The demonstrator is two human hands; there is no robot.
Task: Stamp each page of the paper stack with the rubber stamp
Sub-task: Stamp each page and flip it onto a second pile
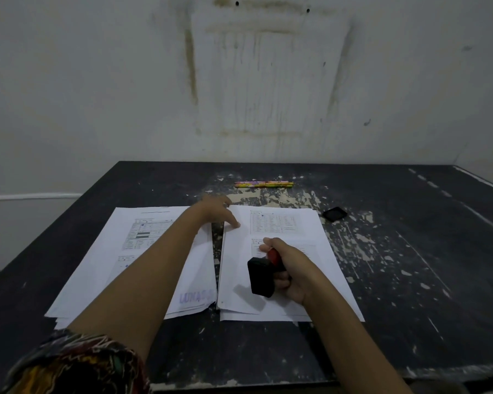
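Right hand (289,268): fingers curled closed around red handle of rubber stamp (264,273); black stamp base tilted toward left, held above lower part of right paper stack (279,268), casting shadow on top sheet. Contact between base and paper not confirmed; stamp face hidden.

Left hand (217,211): reached across table, fingers spread and lowered onto upper left corner of right paper stack, thumb tip on sheet edge. Nothing gripped. Fingertips partly blurred.

Left paper stack (120,251): just beside right stack, narrow gap between. Purple stamp imprint (195,297) at lower right corner of top sheet, lettering only partly legible. Middle of sheet hidden by left forearm. Printed tables on both stacks too small to read.

Black ink pad (334,214): on table just past upper right corner of right stack; open or lidded, cannot tell.

Two patterned pencils (264,184): side by side near far edge of worn black table (410,251).

Patterned sleeve (77,362): cut off at lower left frame edge.
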